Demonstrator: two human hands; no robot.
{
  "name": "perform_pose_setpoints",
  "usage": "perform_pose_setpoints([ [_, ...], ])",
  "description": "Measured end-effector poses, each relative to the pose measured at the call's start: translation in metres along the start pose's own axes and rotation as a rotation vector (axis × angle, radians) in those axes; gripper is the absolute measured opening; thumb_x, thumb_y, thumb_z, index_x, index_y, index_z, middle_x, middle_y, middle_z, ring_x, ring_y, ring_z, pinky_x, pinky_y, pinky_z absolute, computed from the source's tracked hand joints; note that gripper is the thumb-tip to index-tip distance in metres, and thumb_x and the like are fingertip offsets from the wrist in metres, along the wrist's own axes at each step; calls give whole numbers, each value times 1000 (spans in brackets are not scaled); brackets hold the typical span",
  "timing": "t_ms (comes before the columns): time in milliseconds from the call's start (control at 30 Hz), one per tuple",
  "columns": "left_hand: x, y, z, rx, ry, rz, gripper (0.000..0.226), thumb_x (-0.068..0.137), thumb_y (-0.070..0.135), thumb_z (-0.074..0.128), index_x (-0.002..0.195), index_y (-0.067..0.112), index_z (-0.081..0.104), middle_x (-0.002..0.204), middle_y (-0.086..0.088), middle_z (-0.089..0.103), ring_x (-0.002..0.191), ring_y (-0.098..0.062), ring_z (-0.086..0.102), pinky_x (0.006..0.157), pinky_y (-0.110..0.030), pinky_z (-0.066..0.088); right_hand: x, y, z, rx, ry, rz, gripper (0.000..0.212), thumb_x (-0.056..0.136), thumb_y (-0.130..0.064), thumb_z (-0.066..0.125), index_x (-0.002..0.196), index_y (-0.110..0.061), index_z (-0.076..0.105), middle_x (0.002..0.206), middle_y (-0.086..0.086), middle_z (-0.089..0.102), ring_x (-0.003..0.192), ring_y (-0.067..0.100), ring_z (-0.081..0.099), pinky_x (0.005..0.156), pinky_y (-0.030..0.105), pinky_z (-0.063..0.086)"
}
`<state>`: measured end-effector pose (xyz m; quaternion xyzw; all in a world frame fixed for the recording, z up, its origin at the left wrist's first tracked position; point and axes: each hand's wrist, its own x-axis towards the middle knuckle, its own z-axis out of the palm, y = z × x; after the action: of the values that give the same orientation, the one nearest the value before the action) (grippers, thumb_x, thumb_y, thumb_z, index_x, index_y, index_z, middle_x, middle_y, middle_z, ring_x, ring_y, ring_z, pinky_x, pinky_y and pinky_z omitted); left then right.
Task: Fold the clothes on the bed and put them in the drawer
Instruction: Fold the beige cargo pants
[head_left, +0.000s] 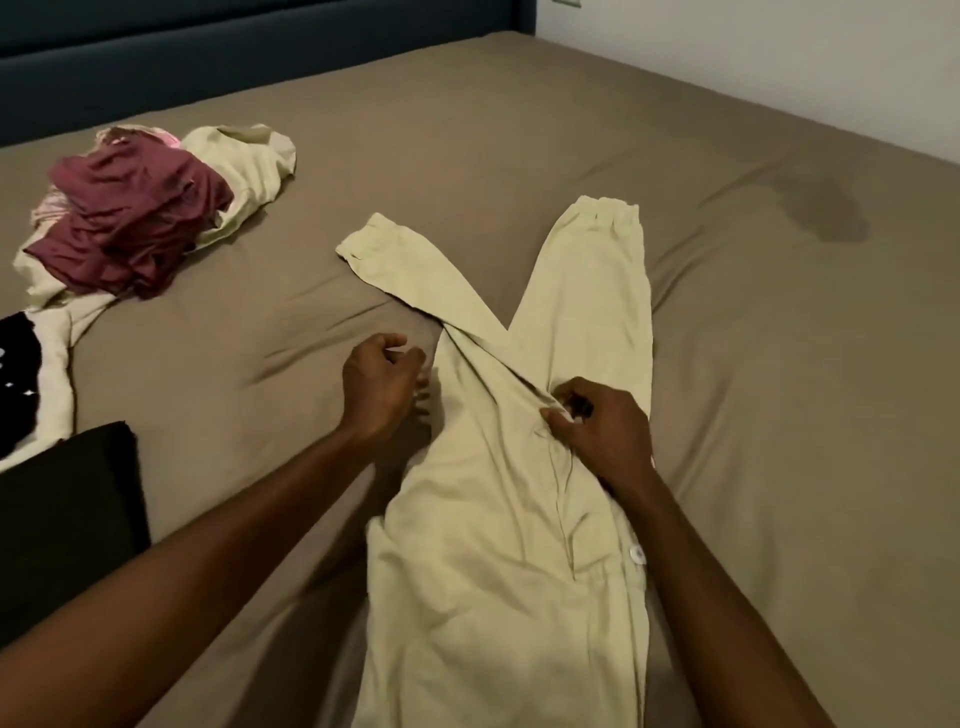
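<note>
Right hand (597, 426): fingers curled, pinching a bunched fold of the pale yellow trousers (509, 545) near the crotch, where the two legs part. Left hand (382, 387): fingers loosely curled just left of the trousers' edge, fingertips close to the cloth; cannot tell whether touching it or holding anything. Both forearms reaching in from the near edge.

Trousers spread lengthwise on the brown bed sheet (779, 389), waist end near, legs pointing far. Right leg lying straight toward the far side, elastic cuff at its end; left leg slanting off to the far left, crossing over at its root, cuff lying flat. A white button visible beside the right forearm.

Far left on the sheet: a heap of unfolded clothes, with a maroon garment (130, 228) on top of a pale yellow top (244, 166). At the left edge, a black item with white dots (18, 379) and a dark flat object (67, 509) nearer. A dark stain (821, 210) on the sheet at far right. Dark blue headboard (208, 52) along the far edge.
</note>
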<state>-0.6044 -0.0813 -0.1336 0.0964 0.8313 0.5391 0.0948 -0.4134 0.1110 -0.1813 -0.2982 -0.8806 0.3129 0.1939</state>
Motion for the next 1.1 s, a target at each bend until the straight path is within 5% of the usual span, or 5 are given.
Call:
perform_pose_setpoints([
  [267,173,9,53,-329,46,-414,42,75,19,84,110,5,65,99,-13,72,69,-26,74,54,-35,61,-1,24,19,110,177,-123,11,92,-37,76,94,-27,80,78,-12,69,70,5,63,60,29,49],
  [400,201,45,73,-472,133,-364,19,75,17,79,87,13,64,93,-10,72,87,-28,73,74,-40,63,1,24,17,220,203,-120,14,93,-39,70,90,-29,79,77,-15,66,68,3,62,60,29,50],
  [600,202,132,137,-704,-82,-161,14,81,-6,67,83,3,56,64,-10,53,44,-18,54,44,-24,44,-2,15,10,295,333,-101,15,91,-30,66,79,-20,67,69,-12,58,58,8,54,53,34,47],
  [967,191,181,326,294,-389,377,93,74,27,77,155,15,32,121,-11,67,86,-27,72,67,-39,61,13,48,-9,-88,318,268,27,72,-53,61,67,-29,52,54,-12,56,48,15,58,44,27,41],
  [1100,188,158,354,332,-525,277,32,86,27,79,99,0,68,74,-9,68,59,-19,61,46,-24,44,16,54,-5,-71,361,220,28,79,-55,58,69,-30,50,54,-12,56,46,15,58,42,30,42],
])
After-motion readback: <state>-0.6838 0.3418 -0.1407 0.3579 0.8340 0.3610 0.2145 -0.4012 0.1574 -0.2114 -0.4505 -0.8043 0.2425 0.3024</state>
